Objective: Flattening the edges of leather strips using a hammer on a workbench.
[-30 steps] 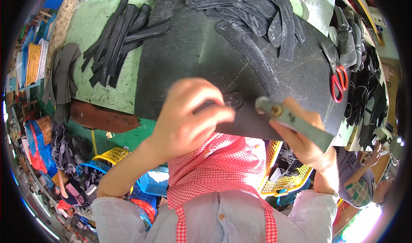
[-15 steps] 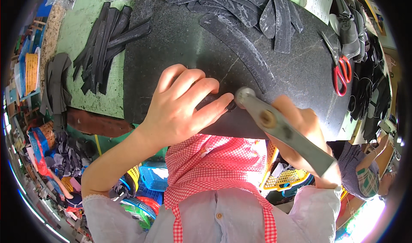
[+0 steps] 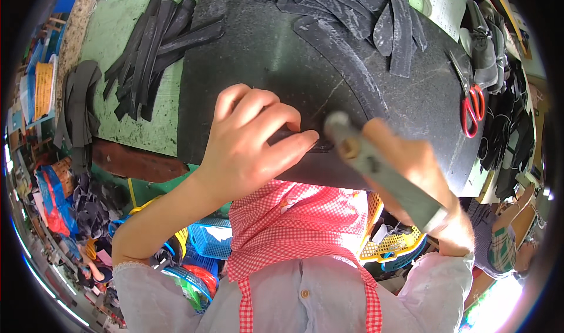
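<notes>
My right hand [image 3: 411, 156] is closed round a hammer [image 3: 390, 183]; its metal head, slightly blurred, spans in front of the hand with the round face up and to the left. My left hand [image 3: 252, 139] lies on the dark slab [image 3: 235, 57], fingers curled, thumb and forefinger pressing down a black strip [image 3: 320, 148]. Only a small end of that strip shows beyond the thumb; the hand hides the rest. The hammer's round face stands just right of the thumb tip. A long curved black strip [image 3: 346, 62] lies on the slab beyond the hammer.
Piles of black strips lie at the far side [image 3: 352, 9] and far left [image 3: 147, 57]. Red-handled scissors [image 3: 472, 106] rest at the slab's right, beside bundled dark pieces [image 3: 508, 121]. Blue [image 3: 210, 239] and yellow baskets [image 3: 390, 245] stand below the table edge. Another person [image 3: 499, 245] is at right.
The hammer and my right hand have shifted slightly; the hammer face has moved off the strip's end by my thumb. My left hand keeps its place. The whole view has shifted a little.
</notes>
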`<control>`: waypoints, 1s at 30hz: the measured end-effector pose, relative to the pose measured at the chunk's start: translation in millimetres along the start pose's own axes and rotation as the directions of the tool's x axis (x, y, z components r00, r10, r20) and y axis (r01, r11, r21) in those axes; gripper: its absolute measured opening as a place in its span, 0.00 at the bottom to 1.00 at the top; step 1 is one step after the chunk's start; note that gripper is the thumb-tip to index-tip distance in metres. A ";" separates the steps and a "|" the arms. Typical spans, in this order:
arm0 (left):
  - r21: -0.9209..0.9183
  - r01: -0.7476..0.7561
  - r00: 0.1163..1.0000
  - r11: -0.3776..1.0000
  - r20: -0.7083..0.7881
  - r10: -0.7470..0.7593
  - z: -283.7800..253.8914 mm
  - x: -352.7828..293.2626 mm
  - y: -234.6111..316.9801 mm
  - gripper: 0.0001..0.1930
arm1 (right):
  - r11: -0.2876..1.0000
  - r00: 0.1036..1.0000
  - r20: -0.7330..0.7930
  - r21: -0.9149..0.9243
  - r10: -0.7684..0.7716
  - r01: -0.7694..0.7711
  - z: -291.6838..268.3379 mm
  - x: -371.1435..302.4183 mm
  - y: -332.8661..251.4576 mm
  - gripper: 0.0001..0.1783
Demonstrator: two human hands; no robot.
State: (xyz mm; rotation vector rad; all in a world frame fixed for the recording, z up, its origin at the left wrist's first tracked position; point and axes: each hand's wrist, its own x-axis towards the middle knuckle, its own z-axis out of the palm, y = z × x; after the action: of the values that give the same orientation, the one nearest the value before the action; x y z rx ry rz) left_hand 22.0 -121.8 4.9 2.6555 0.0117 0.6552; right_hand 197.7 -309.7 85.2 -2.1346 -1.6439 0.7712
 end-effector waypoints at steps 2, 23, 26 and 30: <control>-0.109 0.131 0.991 0.985 0.036 -0.127 -5.5 0.1 -8.2 0.13 | 0.994 0.995 0.053 0.074 -0.089 0.085 -3.0 9.5 1.7 0.16; 0.047 0.017 1.000 0.999 -0.006 -0.017 -33.5 -30.8 -27.0 0.13 | 0.988 0.973 0.180 -0.024 -0.143 0.149 -0.5 44.2 -24.4 0.14; -0.100 0.168 0.984 0.981 0.070 -0.162 -39.7 -33.6 -37.7 0.14 | 0.982 0.955 0.232 0.059 -0.186 0.177 -4.1 53.9 -30.4 0.14; -0.017 0.083 0.996 0.996 0.013 -0.083 -47.4 -42.7 -38.8 0.15 | 0.987 0.955 0.249 0.031 -0.161 0.159 -0.8 58.8 -40.0 0.17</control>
State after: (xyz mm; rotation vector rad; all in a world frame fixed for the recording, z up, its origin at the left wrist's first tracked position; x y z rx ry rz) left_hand -33.9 -72.5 9.3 2.6263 0.1116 0.6088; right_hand 178.0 -242.2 96.1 -1.9301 -1.9063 1.0299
